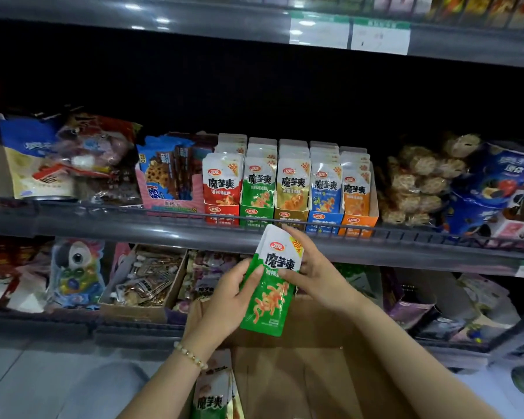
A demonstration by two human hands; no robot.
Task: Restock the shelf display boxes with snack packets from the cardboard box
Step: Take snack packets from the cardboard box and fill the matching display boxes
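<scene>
Both my hands hold a small stack of green-and-white snack packets (271, 285) upright above the open cardboard box (309, 379). My left hand (224, 300) grips the stack's left edge and my right hand (318, 273) grips its right side, thumb on the front. On the middle shelf, just above the packets, stand several display boxes in a row: red (221, 213), green (256, 216), gold (291, 217), blue (324, 220) and orange (359, 223), each filled with matching packets. More packets (215, 394) lie at the cardboard box's left side.
A dark shelf rail (164, 229) runs in front of the display boxes. A pink cookie box (171, 182) stands left of them, bagged biscuits (418, 182) to the right. The lower shelf holds an open carton of small sachets (146, 282) and other snack bags.
</scene>
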